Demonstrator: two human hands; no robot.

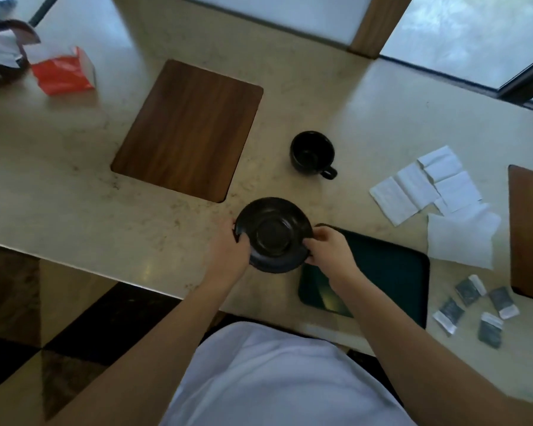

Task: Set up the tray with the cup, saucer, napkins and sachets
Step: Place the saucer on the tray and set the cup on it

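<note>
Both hands hold the black saucer (273,235) by opposite rims, the left hand (230,250) on its left edge and the right hand (328,245) pinching its right edge, probably to keep it level on its way to the dark tray (391,272) just to its right. The tray lies bare at the near counter (74,186) edge, so nothing blocks the spot. The cup (312,154) stands farther back, the napkins (434,192) lie right of it, and the sachets (474,305) sit scattered right of the tray. A wooden board (188,127) and a red packet (63,73) lie far left, well apart.
</note>
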